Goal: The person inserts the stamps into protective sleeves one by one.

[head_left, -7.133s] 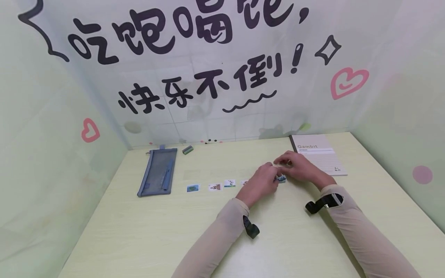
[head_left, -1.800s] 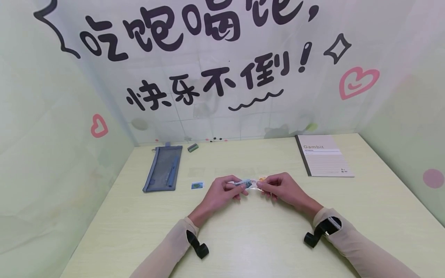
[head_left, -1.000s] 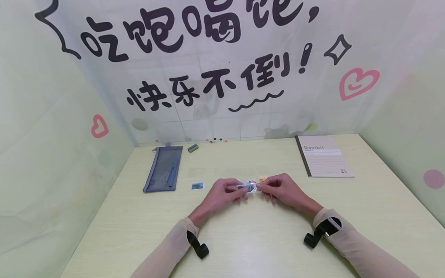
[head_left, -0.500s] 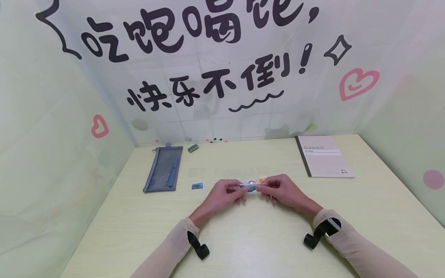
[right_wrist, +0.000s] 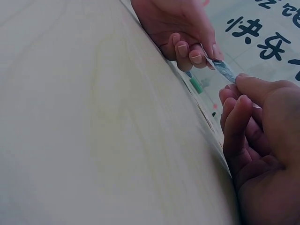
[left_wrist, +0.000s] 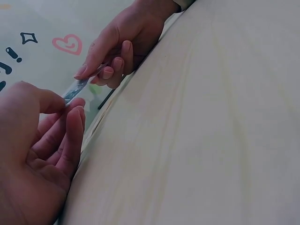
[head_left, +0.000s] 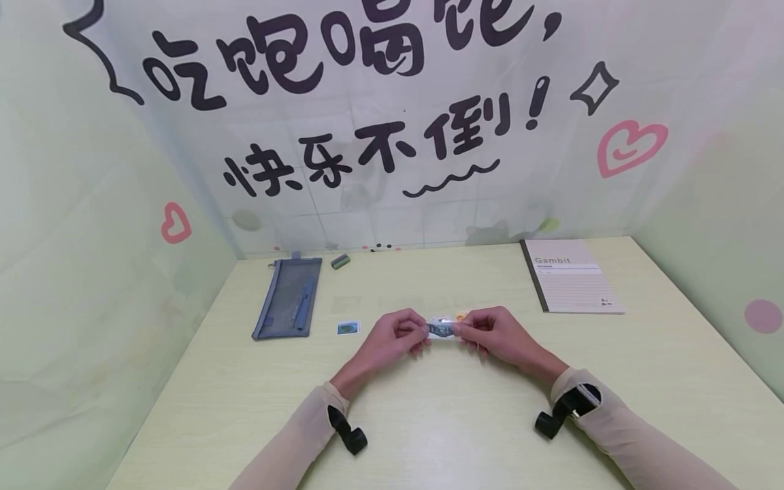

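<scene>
Blue mesh pouch noted on desk; small green block just right of it; notebook well to its right.

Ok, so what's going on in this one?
A person holds a small card between both hands, the left hand pinching one end and the right hand the other. A second card lies on the table to the left of the hands. Farther left is a blue pouch; a notebook lies at the back right. Neither is being touched.
</scene>
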### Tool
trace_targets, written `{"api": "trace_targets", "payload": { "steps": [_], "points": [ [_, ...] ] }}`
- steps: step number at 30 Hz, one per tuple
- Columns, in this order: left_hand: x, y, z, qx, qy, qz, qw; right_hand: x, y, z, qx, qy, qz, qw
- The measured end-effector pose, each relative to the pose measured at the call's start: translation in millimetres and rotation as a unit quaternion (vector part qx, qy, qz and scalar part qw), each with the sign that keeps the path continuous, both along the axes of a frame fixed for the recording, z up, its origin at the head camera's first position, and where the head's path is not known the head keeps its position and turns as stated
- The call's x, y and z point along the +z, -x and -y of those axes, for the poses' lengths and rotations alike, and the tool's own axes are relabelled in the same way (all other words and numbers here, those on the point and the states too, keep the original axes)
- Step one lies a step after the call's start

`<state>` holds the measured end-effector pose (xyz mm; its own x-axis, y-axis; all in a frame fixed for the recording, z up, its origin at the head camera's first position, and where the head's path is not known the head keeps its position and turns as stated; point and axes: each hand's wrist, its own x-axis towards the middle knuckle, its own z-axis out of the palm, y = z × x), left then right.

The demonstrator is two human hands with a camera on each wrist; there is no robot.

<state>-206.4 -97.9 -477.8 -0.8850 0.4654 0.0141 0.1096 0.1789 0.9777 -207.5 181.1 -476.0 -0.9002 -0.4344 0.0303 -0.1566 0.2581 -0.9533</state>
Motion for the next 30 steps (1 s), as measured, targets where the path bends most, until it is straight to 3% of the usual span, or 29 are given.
{"api": "trace_targets", "payload": {
  "steps": [30],
  "points": [
    [1.8,-0.9,-1.9,-0.027,0.036,-0.035,0.9984,-0.7,0.5,0.5,0.002,-0.002,-0.005,1.0000]
  ]
}}
